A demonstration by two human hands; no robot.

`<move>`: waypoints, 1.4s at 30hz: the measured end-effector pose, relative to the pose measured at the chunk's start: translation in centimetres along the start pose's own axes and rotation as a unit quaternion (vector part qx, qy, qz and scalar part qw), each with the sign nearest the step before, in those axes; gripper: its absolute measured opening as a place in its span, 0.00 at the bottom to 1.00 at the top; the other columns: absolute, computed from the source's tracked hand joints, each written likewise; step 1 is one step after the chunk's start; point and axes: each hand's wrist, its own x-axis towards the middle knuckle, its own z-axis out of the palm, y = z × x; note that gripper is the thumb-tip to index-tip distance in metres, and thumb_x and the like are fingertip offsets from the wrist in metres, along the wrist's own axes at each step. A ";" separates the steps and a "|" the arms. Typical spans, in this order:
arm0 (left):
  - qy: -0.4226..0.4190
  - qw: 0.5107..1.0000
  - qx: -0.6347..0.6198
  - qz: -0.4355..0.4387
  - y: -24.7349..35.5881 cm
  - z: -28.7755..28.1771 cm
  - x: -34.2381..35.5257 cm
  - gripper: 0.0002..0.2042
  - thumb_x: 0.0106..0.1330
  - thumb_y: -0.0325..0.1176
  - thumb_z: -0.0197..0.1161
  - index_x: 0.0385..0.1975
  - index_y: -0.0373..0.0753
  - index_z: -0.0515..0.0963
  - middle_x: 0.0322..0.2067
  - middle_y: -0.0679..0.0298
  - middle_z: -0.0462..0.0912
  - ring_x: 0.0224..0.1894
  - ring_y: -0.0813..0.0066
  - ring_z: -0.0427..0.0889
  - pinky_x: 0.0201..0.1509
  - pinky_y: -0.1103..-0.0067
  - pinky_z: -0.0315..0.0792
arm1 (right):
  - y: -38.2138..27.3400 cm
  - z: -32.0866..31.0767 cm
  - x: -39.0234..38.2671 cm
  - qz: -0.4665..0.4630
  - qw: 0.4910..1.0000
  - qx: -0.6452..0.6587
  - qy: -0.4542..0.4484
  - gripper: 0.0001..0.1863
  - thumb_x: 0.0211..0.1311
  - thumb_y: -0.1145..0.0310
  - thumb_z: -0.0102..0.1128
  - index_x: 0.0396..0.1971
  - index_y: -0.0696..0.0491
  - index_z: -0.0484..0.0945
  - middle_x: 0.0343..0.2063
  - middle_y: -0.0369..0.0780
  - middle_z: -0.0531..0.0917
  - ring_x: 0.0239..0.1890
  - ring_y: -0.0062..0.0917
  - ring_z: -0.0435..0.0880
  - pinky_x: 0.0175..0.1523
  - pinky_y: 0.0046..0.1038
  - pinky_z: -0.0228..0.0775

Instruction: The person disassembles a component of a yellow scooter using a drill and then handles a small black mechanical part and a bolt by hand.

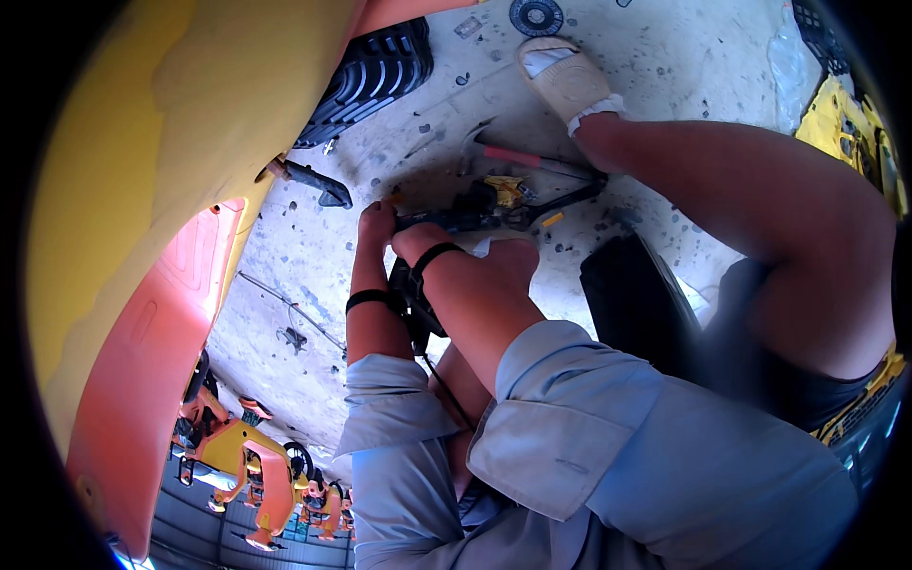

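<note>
While the left hand [378,218] and right hand [416,239] sit close together at the near end of a dark elongated part [458,221], their fingers are mostly hidden, so whether either grasps it cannot be told. Just right of that part, which is low at the pale, stained floor [309,249], lie a yellow piece [508,190], a small orange piece [553,219] and a red-handled tool [513,155]. Farther out, a black pedal [318,180] juts from the yellow body [104,190] at left; a sandal [573,84] stands opposite.
</note>
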 end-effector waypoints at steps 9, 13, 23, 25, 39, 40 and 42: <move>0.004 1.000 0.011 0.004 -0.3 0.0 0.6 0.23 0.72 0.50 0.51 0.38 0.34 0.85 0.38 0.50 0.87 0.42 0.59 0.84 0.51 0.67 0.74 | 0.1 0.5 1.2 -0.015 1.000 -0.007 0.003 0.23 0.64 0.57 0.58 0.57 0.49 0.82 0.63 0.46 0.78 0.68 0.38 0.74 0.67 0.33 0.68; 0.016 0.999 0.003 -0.030 0.1 0.0 -0.4 0.27 0.74 0.54 0.50 0.39 0.33 0.85 0.39 0.50 0.87 0.44 0.59 0.83 0.51 0.68 0.74 | 0.2 0.3 0.9 -0.025 0.999 -0.007 0.022 0.23 0.63 0.58 0.58 0.56 0.50 0.82 0.60 0.47 0.80 0.66 0.39 0.76 0.66 0.33 0.69; -0.158 0.967 -0.145 -0.138 7.1 -6.5 -12.2 0.35 0.71 0.58 0.56 0.69 0.37 0.64 0.60 0.51 0.73 0.58 0.57 0.75 0.50 0.59 0.81 | 2.5 0.5 -0.4 -0.075 0.996 -0.012 0.049 0.21 0.61 0.60 0.58 0.51 0.53 0.84 0.55 0.49 0.83 0.61 0.40 0.81 0.62 0.34 0.73; -0.163 0.969 -0.098 -0.156 9.4 -7.5 -15.2 0.35 0.70 0.56 0.56 0.69 0.37 0.65 0.60 0.53 0.73 0.57 0.56 0.76 0.49 0.59 0.81 | 2.7 0.6 0.3 -0.104 0.994 -0.027 0.029 0.20 0.60 0.60 0.59 0.49 0.54 0.84 0.53 0.50 0.84 0.59 0.40 0.82 0.61 0.34 0.74; -0.185 0.955 -0.154 -0.173 10.2 -5.5 -22.3 0.30 0.64 0.37 0.66 0.64 0.30 0.69 0.42 0.58 0.84 0.38 0.75 0.84 0.41 0.78 0.78 | 4.6 1.2 2.6 -0.087 0.987 0.131 0.035 0.16 0.53 0.62 0.67 0.34 0.59 0.84 0.34 0.44 0.87 0.40 0.30 0.86 0.47 0.31 0.75; -0.191 0.950 -0.161 -0.190 10.2 -5.2 -21.8 0.28 0.62 0.38 0.68 0.60 0.30 0.73 0.40 0.59 0.84 0.36 0.75 0.84 0.39 0.77 0.78 | 4.8 1.0 2.5 -0.103 0.983 0.147 0.031 0.15 0.53 0.62 0.68 0.34 0.59 0.84 0.32 0.43 0.87 0.39 0.29 0.85 0.45 0.31 0.75; -0.167 0.965 -0.116 -0.165 10.3 -4.7 -21.1 0.25 0.59 0.38 0.71 0.52 0.31 0.76 0.35 0.61 0.84 0.33 0.75 0.84 0.36 0.77 0.79 | 5.1 0.2 2.2 -0.123 0.961 0.242 -0.060 0.15 0.53 0.60 0.69 0.34 0.56 0.84 0.30 0.41 0.85 0.36 0.28 0.84 0.43 0.31 0.74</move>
